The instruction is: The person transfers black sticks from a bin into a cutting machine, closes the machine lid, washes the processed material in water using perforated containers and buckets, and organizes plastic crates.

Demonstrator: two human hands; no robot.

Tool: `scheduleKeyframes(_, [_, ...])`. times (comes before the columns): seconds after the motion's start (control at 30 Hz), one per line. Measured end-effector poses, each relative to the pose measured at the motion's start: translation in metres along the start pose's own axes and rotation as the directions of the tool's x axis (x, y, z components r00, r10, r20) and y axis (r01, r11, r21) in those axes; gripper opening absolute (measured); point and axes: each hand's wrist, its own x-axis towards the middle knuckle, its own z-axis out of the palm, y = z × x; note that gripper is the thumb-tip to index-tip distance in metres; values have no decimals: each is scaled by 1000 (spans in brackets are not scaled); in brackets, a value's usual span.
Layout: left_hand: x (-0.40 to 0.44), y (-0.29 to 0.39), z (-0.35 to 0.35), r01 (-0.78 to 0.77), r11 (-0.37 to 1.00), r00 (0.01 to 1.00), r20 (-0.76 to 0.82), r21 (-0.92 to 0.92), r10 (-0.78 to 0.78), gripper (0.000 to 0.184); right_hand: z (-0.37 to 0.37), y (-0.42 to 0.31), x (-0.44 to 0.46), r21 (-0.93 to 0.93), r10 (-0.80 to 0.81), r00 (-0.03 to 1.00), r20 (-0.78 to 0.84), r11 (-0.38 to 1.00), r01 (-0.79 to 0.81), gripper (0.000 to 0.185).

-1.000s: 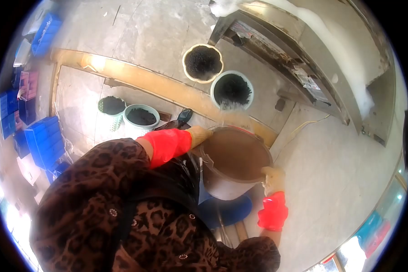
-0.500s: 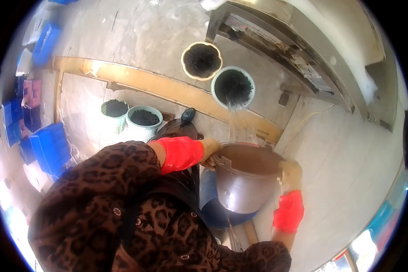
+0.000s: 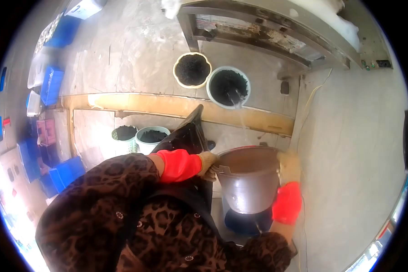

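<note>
Both my gloved hands hold a large grey-brown bucket [image 3: 248, 192] in front of my body, tilted away from me. My left hand [image 3: 208, 166] grips the left side of its rim by the handle lug. On the right side of the rim is my right hand [image 3: 289, 168], closed and slightly blurred. A thin stream of water runs from the bucket's far edge into a pale green pot [image 3: 208, 93] holding dark material. Touching that pot is a cream scalloped pot [image 3: 175, 75], also filled with dark material. Partly hidden below the bucket stands a blue container [image 3: 240, 223].
Two pale green baskets with dark contents, one basket [image 3: 129, 146] left of another [image 3: 147, 147], stand on the floor. A yellowish strip [image 3: 145, 104] crosses the floor. A metal frame [image 3: 258, 20] stands at the back, with blue crates [image 3: 67, 173] at left.
The water has thinned from a broad sheet to a narrow stream. My view has turned somewhat, and both hands still hold the bucket.
</note>
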Motion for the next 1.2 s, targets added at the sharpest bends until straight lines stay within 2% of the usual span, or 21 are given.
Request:
scheduleKeyframes(0.03, [12,0,-2,9,1000,1000,-9,12,-9,30,4,2,-12,292,361,932,-43,896,-333,9])
scheduleKeyframes(0.1, [14,16,-3,-209,926,965,-85,314,247,34,11,37,-24,389,365,930,-40,863,-322,11])
scheduleKeyframes(0.13, [-6,29,7,-230,921,950,-132,314,283,40,17,55,-29,472,357,933,-46,831,-295,12])
scheduleKeyframes(0.17, [6,38,5,-216,915,950,-142,342,277,40,24,68,-29,537,472,881,25,737,-410,12])
scheduleKeyframes(0.23, [36,63,-2,-492,510,836,218,706,504,27,46,104,-29,524,515,857,6,729,-441,11])
scheduleKeyframes(0.3, [36,101,5,-459,307,801,238,834,550,27,101,154,-51,755,706,708,17,455,-472,13])
scheduleKeyframes(0.33, [73,112,-7,-473,-234,555,494,849,670,26,144,227,-58,416,600,785,-156,761,-499,15])
scheduleKeyframes(0.37, [107,131,-20,-307,-706,298,769,638,565,25,163,231,-64,450,626,769,-133,729,-515,15])
scheduleKeyframes(0.4, [120,151,-17,-296,-395,370,485,870,792,25,179,227,-68,234,499,845,-194,860,-454,15])
scheduleKeyframes(0.43, [137,169,-15,-248,-13,429,122,969,895,26,197,228,-72,-6,353,912,-211,932,-362,15])
scheduleKeyframes(0.5, [176,210,-33,-185,-168,341,224,968,913,23,255,256,-100,-121,457,882,-113,875,-469,12])
scheduleKeyframes(0.57, [213,242,-48,-129,-321,178,340,938,923,24,298,267,-101,-48,493,867,-80,866,-497,14])
scheduleKeyframes(0.67, [245,277,-47,-3,-352,273,339,936,900,22,351,270,-111,131,562,823,-84,825,-550,18])
scheduleKeyframes(0.73, [267,292,-44,142,-536,334,470,832,817,19,374,269,-122,238,614,785,-86,778,-582,21])
scheduleKeyframes(0.83, [292,305,-36,252,-601,417,475,759,775,20,399,268,-127,388,671,736,-92,704,-594,25])
scheduleKeyframes(1.03, [331,311,-33,346,-547,398,408,763,822,19,431,268,-124,666,769,629,-114,529,-526,35])
scheduleKeyframes(1.07, [332,312,-29,375,-560,423,401,739,812,18,392,267,-104,662,733,659,167,412,-626,43])
scheduleKeyframes(1.1, [332,313,-25,405,-572,449,390,713,804,17,420,290,-100,855,816,576,-45,330,-400,47])
scheduleKeyframes(1.13, [333,313,-24,411,-575,452,389,707,803,17,322,206,-8,979,960,218,178,-149,-140,51])
scheduleKeyframes(1.17, [333,313,-22,421,-606,476,404,675,781,16,307,208,0,972,941,282,186,-135,-190,55])
scheduleKeyframes(1.2, [332,312,-21,427,-637,500,419,641,758,15,306,211,4,988,935,330,129,-95,-118,55])
